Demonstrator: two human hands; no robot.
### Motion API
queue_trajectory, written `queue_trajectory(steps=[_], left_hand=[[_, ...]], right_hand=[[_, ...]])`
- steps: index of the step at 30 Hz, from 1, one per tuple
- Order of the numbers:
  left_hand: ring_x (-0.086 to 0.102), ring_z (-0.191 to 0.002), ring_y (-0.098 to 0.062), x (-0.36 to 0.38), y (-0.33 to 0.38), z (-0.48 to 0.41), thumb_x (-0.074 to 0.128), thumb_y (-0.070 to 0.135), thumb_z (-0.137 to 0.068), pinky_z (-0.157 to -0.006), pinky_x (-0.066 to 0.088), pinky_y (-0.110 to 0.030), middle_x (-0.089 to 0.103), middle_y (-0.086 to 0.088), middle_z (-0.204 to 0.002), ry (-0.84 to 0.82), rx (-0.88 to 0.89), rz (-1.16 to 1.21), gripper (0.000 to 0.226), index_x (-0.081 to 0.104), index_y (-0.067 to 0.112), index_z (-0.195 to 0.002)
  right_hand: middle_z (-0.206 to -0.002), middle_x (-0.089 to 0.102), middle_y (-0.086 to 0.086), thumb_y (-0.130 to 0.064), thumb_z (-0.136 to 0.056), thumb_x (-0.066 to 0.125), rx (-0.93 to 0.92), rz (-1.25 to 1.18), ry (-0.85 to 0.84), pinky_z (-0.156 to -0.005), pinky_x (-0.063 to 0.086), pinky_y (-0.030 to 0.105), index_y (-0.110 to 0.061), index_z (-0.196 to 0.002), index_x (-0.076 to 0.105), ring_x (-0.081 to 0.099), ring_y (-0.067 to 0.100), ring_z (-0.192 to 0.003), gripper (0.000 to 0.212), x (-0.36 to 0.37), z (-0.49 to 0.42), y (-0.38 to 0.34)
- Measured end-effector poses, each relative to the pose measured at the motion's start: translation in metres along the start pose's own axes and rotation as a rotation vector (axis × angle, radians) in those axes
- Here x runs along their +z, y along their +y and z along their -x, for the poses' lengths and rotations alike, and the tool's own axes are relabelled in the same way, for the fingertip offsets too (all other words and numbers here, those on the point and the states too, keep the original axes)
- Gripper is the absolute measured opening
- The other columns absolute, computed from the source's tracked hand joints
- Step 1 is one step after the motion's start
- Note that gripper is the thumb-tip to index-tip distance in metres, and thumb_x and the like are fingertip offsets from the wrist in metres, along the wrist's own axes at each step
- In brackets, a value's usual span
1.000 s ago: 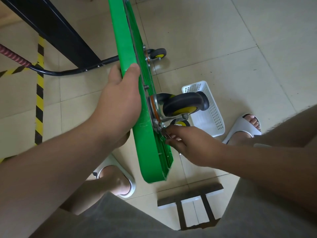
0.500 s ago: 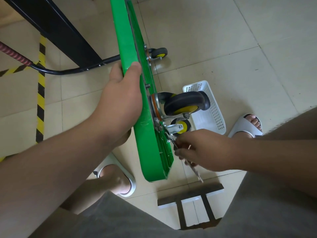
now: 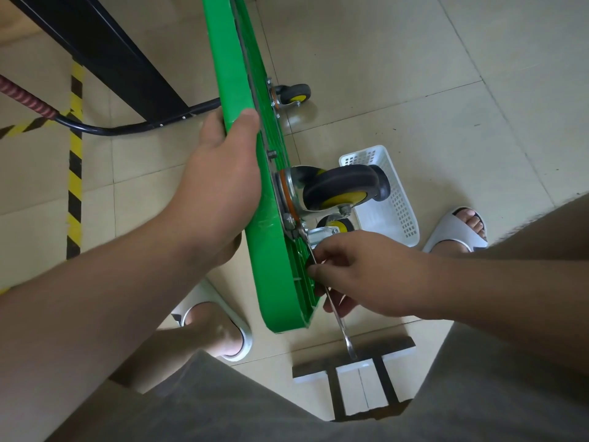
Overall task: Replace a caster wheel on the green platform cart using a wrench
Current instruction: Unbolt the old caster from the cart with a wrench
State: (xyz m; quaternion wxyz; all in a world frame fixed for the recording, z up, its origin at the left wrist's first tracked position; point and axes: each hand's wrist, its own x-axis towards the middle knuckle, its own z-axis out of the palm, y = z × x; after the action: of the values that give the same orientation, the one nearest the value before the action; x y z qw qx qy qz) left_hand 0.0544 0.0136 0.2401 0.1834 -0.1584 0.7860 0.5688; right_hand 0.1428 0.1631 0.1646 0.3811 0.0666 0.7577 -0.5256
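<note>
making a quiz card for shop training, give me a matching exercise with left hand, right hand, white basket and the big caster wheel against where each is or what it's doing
1 left hand
2 right hand
3 white basket
4 large caster wheel

a standing on the floor tiles
b grips the green platform cart by its edge
c mounted on the cart's underside
d holds the wrench

Pairs: 1-b, 2-d, 3-a, 4-c

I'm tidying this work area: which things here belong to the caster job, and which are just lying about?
In the job: green platform cart, held on edge by the left hand; caster wheel; wrench, gripped by the right hand, its head at the caster's mount.

Lying about: white basket; grey metal frame on the floor; striped floor tape.
</note>
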Motion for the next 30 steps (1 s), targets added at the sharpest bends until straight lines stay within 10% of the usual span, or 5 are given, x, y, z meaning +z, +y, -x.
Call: queue_trajectory(steps=[17,23,30], left_hand=[[0.064,-0.086,-0.022,-0.001,0.000,0.000,0.042,0.045,-0.107,-0.087,0.061,-0.050,0.067,-0.006,-0.107,-0.011,-0.014,0.030,0.015,0.057,0.043,-0.111],[0.062,-0.079,-0.016,-0.001,0.000,-0.001,0.040,0.045,-0.108,-0.065,0.061,-0.030,0.061,0.003,-0.094,-0.015,0.002,0.004,0.023,0.055,0.040,-0.126],[0.069,-0.087,-0.022,-0.001,0.001,-0.001,0.040,0.045,-0.108,-0.075,0.064,-0.033,0.067,0.000,-0.102,-0.018,-0.004,0.012,0.027,0.054,0.038,-0.130]], right_hand=[[-0.105,0.073,-0.003,-0.037,-0.099,0.062,-0.180,0.393,0.118,-0.087,0.058,0.044,-0.024,-0.122,0.069,0.071,0.021,-0.089,0.028,-0.008,-0.027,0.020],[-0.106,0.073,-0.001,-0.033,-0.099,0.064,-0.231,0.378,0.203,-0.091,0.057,0.041,-0.026,-0.119,0.071,0.068,0.017,-0.094,0.023,-0.004,-0.037,0.023],[-0.113,0.072,-0.004,-0.038,-0.100,0.061,-0.137,0.507,0.109,-0.090,0.057,0.035,-0.025,-0.128,0.060,0.069,0.014,-0.096,0.031,-0.009,-0.017,0.022]])
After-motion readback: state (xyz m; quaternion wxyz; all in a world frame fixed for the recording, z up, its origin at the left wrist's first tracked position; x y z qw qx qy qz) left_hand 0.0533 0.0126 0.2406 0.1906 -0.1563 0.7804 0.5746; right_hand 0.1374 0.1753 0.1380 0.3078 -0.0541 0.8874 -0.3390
